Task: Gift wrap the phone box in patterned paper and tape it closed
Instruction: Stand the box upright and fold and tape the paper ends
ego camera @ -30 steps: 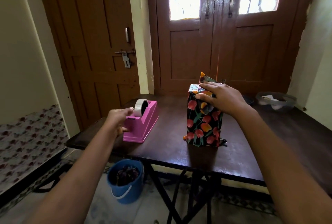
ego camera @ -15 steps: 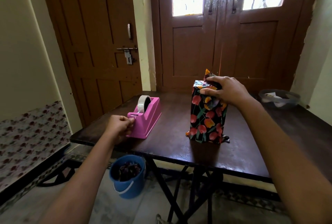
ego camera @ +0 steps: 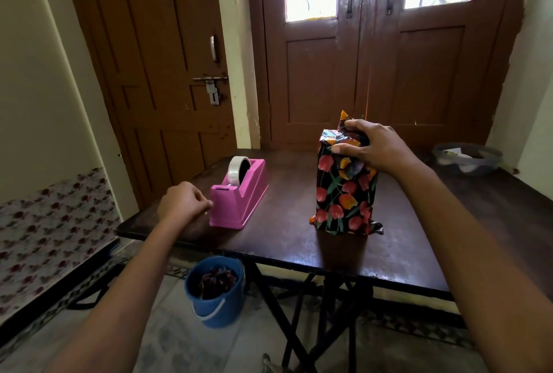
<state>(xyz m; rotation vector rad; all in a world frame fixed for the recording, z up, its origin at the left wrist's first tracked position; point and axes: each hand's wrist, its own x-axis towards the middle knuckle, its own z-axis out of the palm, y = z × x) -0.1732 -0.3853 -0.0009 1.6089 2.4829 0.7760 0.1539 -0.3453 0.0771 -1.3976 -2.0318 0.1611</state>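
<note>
Wrapped phone box (ego camera: 344, 193) upright on bench (ego camera: 284, 244), centre-right of frame; right hand (ego camera: 372, 148) fingers clamped on its folded paper top. Left hand (ego camera: 183, 204) fingers pinched together at front of pink tape dispenser (ego camera: 239, 196), can't tell if holding tape

Floral-wrapped phone box (ego camera: 344, 193) stands upright beside pink tape dispenser (ego camera: 239, 196).

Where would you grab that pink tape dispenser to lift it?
Probably grip the pink tape dispenser from above, across its two long flat sides, around the middle beside the tape roll. The body is narrow there, so fingers span it easily. The near end carries the cutter, and the left hand sits right by it.
</note>
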